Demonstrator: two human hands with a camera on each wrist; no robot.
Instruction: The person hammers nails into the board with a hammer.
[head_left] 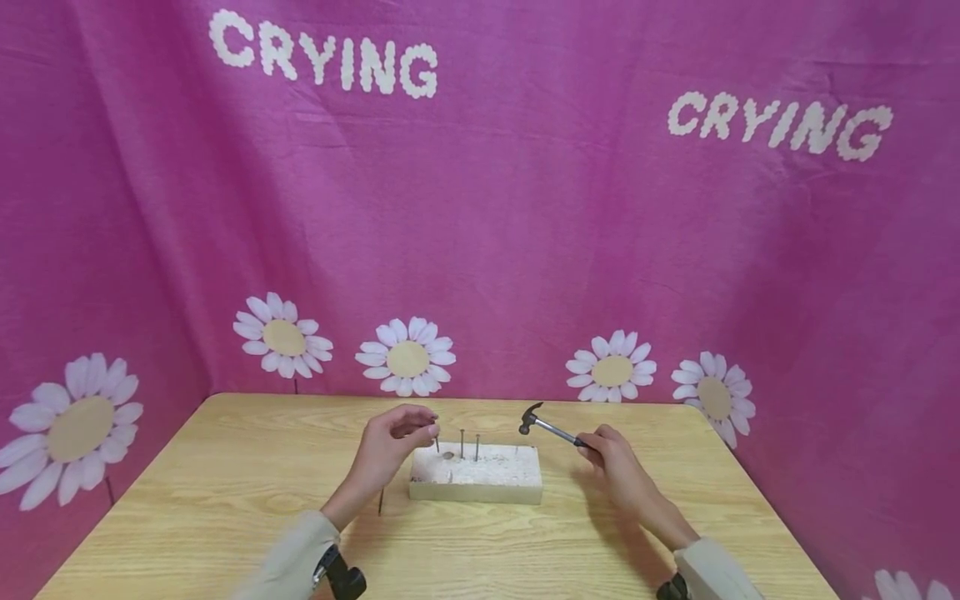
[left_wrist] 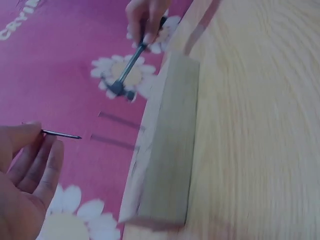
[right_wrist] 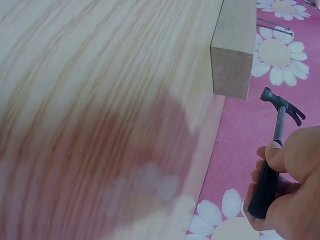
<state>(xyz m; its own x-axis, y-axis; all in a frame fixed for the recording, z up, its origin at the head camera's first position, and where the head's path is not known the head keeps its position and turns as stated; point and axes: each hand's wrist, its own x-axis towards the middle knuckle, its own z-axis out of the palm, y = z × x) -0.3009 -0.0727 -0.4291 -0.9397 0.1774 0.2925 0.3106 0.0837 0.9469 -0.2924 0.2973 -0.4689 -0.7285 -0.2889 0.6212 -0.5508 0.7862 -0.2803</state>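
My left hand (head_left: pixel 384 443) is over the left end of a pale wooden block (head_left: pixel 480 493). Between thumb and fingertips it pinches a nail (left_wrist: pixel 62 134), its point aimed down at the block in the head view. Two more nails, one (head_left: pixel 462 444) and another (head_left: pixel 477 448), stand upright in the block's top, just right of the held nail. To the right of the block, my right hand (head_left: pixel 621 468) grips a small claw hammer (head_left: pixel 553 429) by its black handle (right_wrist: pixel 265 192). The hammer's dark head (right_wrist: pixel 281 102) is raised, apart from the nails.
A thin dark nail-like piece (head_left: pixel 380 502) lies on the wood-grain table (head_left: pixel 300 467) left of the block. A dark oval spot (head_left: pixel 448 456) marks the block's top. Behind the table hangs a pink cloth (head_left: pixel 480 208) with daisies and lettering.
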